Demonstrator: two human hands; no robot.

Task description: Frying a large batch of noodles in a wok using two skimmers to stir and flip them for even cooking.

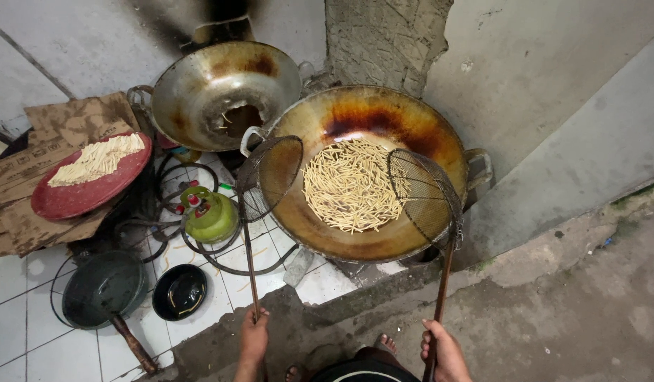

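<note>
Frying station, floor level, seen from above. Left hand (pixel 254 338): fingers closed around the end of a long thin wooden handle carrying a round wire-mesh skimmer (pixel 270 177), which rests tilted on the near-left rim of the large wok (pixel 440 134). Right hand (pixel 446 348): fingers wrapped around a second handle whose mesh skimmer (pixel 425 194) leans on the wok's right rim. Pale, thin stick-shaped strips (pixel 352 185) float in a loose round mass at the wok's centre, in oil; the metal is browned and scorched dark toward the far wall. Judged step: tending the fry, both skimmers poised at the edges; gathering the strips would call for sweeping both meshes inward beneath them. Adjacent: second, nearly empty steel wok (pixel 221 88); red round tray (pixel 90 185) heaped with uncooked strips; small green gas cylinder (pixel 210 216); dark pan (pixel 104 288); black bowl (pixel 180 291).
</note>
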